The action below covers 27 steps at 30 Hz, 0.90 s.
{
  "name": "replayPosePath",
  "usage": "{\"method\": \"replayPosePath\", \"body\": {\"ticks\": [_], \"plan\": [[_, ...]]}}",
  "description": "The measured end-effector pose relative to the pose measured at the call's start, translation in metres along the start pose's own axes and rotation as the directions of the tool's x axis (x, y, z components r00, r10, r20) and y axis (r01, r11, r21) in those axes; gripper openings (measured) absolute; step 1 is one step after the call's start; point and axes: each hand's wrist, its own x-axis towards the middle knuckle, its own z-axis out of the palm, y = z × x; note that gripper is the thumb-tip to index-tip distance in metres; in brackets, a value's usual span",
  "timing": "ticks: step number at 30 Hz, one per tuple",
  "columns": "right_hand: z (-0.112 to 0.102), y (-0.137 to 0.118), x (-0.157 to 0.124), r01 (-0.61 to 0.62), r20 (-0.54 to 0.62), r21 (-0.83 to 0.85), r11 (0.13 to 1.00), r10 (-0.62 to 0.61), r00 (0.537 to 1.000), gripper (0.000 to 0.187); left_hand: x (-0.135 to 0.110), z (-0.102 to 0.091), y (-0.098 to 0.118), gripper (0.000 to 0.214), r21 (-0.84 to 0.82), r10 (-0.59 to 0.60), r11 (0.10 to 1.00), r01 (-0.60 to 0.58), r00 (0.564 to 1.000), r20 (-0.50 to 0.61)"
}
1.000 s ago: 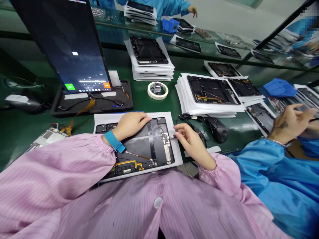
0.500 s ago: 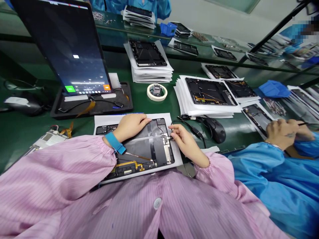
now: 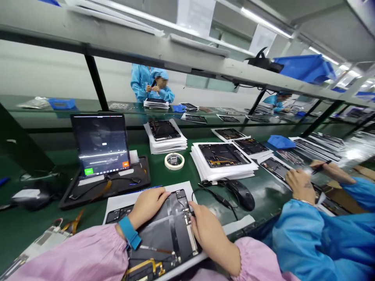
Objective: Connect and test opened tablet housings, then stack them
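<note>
An opened tablet housing point(image 3: 158, 226) lies on white paper before me, its black interior, gold flex cable and ribbon strips showing. My left hand point(image 3: 150, 206), with a blue band at the wrist, rests across its far part. The fingers lie extended and close together, partly hidden behind the hand. At the housing's right edge, my right hand point(image 3: 209, 228) pinches a thin black cable point(image 3: 200, 190) beside the small circuit board point(image 3: 188, 218). The fingers cover the cable's end, so whether it is plugged in is hidden.
A tablet with a lit screen point(image 3: 101, 144) stands in a black tray point(image 3: 143, 175). Beyond are a tape roll point(image 3: 166, 163) and paper-layered housings point(image 3: 224, 155). A black mouse point(image 3: 241, 195) is at right. A co-worker's hands point(image 3: 300, 185) work nearby. A shelf point(image 3: 146, 60) spans overhead.
My view has tilted upward, bringing in the shelf and people across the bench. My right hand remains at the housing's right edge, its back now turned more toward me. My left hand stays on the housing.
</note>
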Motion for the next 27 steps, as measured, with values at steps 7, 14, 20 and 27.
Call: {"method": "replayPosePath", "body": {"ticks": [7,14,20,27], "plan": [[-0.038,0.047,0.002,-0.047,-0.262,0.273,0.961,0.121,0.958,0.033,-0.002,-0.002,0.001,0.038,-0.016,-0.017,1.000,0.017,0.999,0.032],[-0.045,0.183,-0.017,-0.338,-0.471,0.162,0.927,0.373,0.799,0.035,-0.004,-0.006,0.004,0.038,-0.026,0.002,1.000,-0.001,1.000,0.014],[-0.036,0.181,-0.022,-0.228,-0.419,0.112,0.967,0.254,0.872,0.039,-0.001,-0.003,0.001,0.040,-0.024,0.025,0.999,-0.025,1.000,-0.012],[-0.022,0.218,-0.019,-0.229,-0.415,-0.166,0.959,0.143,0.899,0.045,0.000,-0.006,0.001,0.042,-0.008,0.050,0.999,-0.050,0.997,-0.057]]}}
